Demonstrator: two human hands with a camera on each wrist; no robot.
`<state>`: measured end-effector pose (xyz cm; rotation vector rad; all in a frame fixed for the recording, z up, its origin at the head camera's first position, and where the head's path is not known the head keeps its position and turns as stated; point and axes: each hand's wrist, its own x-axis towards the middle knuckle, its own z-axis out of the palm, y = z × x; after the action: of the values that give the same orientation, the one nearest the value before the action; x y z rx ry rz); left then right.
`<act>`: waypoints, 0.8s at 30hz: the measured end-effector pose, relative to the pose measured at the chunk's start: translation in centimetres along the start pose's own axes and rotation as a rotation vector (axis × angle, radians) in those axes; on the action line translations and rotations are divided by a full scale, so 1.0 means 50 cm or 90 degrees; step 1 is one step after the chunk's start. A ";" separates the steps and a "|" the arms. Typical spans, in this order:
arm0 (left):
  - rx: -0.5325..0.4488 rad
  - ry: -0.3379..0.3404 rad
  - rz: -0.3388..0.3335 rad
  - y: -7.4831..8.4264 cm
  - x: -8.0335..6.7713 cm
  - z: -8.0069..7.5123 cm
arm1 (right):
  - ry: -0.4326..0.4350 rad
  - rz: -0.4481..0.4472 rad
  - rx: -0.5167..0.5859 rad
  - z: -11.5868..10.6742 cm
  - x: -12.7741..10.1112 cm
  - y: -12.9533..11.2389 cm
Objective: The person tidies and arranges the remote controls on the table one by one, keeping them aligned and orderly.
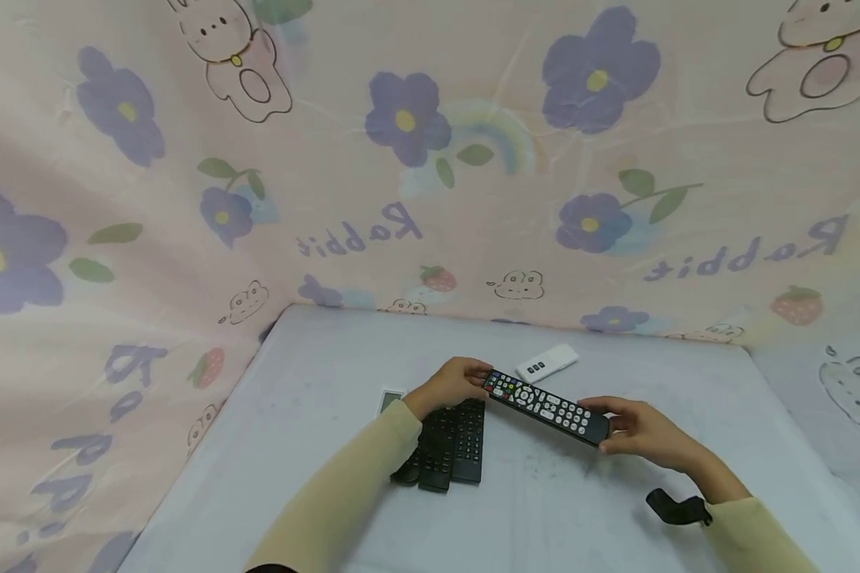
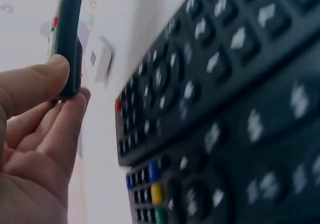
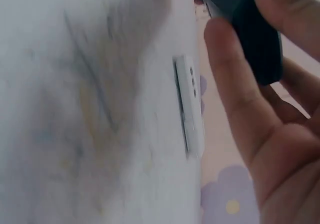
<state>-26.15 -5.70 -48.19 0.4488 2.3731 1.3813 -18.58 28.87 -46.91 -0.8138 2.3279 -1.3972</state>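
Observation:
Both hands hold a black remote control (image 1: 545,407) with white buttons, raised over the table and slanting down to the right in the head view. My left hand (image 1: 450,386) pinches its far-left end, the one with coloured buttons; the left wrist view shows thumb and fingers (image 2: 60,74) on either side of that end. At the plain lower end, my right hand (image 1: 641,434) grips between thumb and fingers. Below my left forearm, several black remotes (image 1: 467,446) lie side by side on the table, partly covered by the sleeve. Their buttons fill much of the left wrist view.
A white remote (image 1: 548,364) with a few dark buttons lies behind the held one. Another light-coloured remote with a grey screen (image 1: 390,399) shows beside the left wrist. A white cloth covers the table (image 1: 545,509); a patterned curtain (image 1: 473,199) stands behind and at the sides.

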 end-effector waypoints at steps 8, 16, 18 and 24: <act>0.019 -0.012 -0.003 -0.016 0.016 -0.025 | -0.011 0.013 0.031 0.047 0.014 -0.027; -0.013 0.003 -0.009 -0.034 0.027 -0.017 | 0.044 0.123 0.037 0.126 0.017 -0.052; 0.002 0.014 -0.008 -0.035 0.029 -0.015 | 0.057 0.138 0.043 0.148 0.022 -0.057; 0.043 0.031 -0.005 -0.034 0.039 -0.011 | 0.076 0.154 0.016 0.201 0.034 -0.070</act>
<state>-28.29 -6.06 -49.72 0.4284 2.4652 1.3260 -13.58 19.47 -48.58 -0.4342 2.3962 -1.3984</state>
